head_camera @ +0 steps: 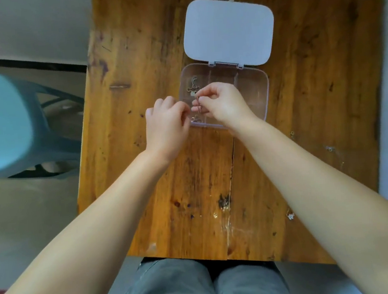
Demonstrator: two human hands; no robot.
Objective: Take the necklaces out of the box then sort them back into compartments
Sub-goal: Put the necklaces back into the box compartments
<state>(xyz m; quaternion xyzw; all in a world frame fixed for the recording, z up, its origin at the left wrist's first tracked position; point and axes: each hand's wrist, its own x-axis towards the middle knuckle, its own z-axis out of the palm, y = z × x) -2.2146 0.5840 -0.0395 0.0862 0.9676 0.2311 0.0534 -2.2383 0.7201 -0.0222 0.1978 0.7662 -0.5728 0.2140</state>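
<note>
A clear plastic compartment box [253, 86] lies open on the wooden table, its white lid [228, 31] folded back. A coiled necklace [192, 87] rests in the far-left compartment. My right hand [222, 103] pinches a thin chain [199, 105] that hangs down into the near-left compartment, where its lower end [195, 119] gathers. My left hand [167, 118] is beside the box's left wall with its fingertips closed at the same chain. The other compartments look bare.
Loose necklaces lie on the table's right side, one [330, 149] near the edge and one [290, 215] beside my right forearm. A pale blue plastic stool [1, 127] stands left of the table. My knees are under the near edge.
</note>
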